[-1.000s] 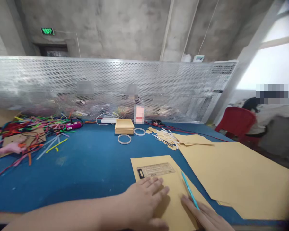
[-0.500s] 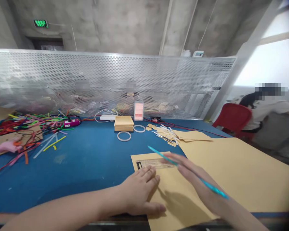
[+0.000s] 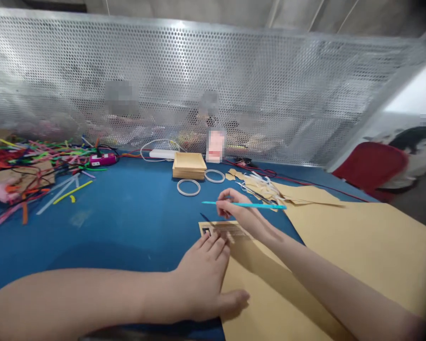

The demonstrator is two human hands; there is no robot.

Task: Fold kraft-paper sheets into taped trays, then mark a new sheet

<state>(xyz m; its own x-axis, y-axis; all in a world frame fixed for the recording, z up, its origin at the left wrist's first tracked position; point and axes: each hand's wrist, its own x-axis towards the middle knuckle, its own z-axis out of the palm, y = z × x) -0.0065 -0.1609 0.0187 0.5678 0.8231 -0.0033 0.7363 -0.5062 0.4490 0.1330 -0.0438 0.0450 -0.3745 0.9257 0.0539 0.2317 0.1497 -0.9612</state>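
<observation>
My left hand [image 3: 206,270] lies spread with its palm down, its fingertips on a clear ruler [image 3: 234,230] near the far edge of a kraft paper sheet [image 3: 252,293]. The thumb rests stretched out on the sheet. Above the ruler, my right hand [image 3: 230,204] pinches a turquoise pencil [image 3: 259,205], held almost level with its thin tip pointing left. Its shadow falls on the table and the paper, so the pencil is off the sheet. My left fingers cover part of the ruler.
A larger kraft sheet [image 3: 369,246] covers the right side. Paper scraps [image 3: 259,182] lie with scissors [image 3: 252,192] beyond it. Two white rings [image 3: 188,187] sit near stacked wooden trays [image 3: 189,163]. Coloured strips [image 3: 57,158] and a pink glue gun [image 3: 0,192] are at left.
My right hand has moved up and left, beyond the ruler, and the pencil has turned from slanting to nearly level. My left hand stays on the ruler. The view has tilted downward.
</observation>
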